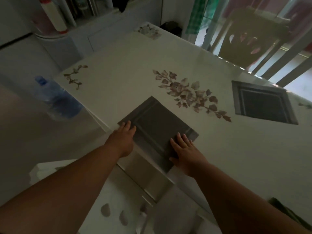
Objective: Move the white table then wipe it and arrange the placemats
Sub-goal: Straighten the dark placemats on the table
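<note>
The white table [128,65] with brown leaf prints fills the middle of the view. A grey placemat [155,125] lies at its near edge, one end hanging over the rim. My left hand [123,141] rests flat on the mat's left corner, fingers together. My right hand [185,152] lies flat on its right side, fingers spread. Neither hand grips anything. A second, darker placemat [263,102] lies flat near the table's right edge.
A white plastic chair [131,208] stands right below my arms against the table. A blue water jug [54,97] sits on the floor to the left. A brown chair [253,34] and railing are beyond the far right edge. White cabinets line the back left.
</note>
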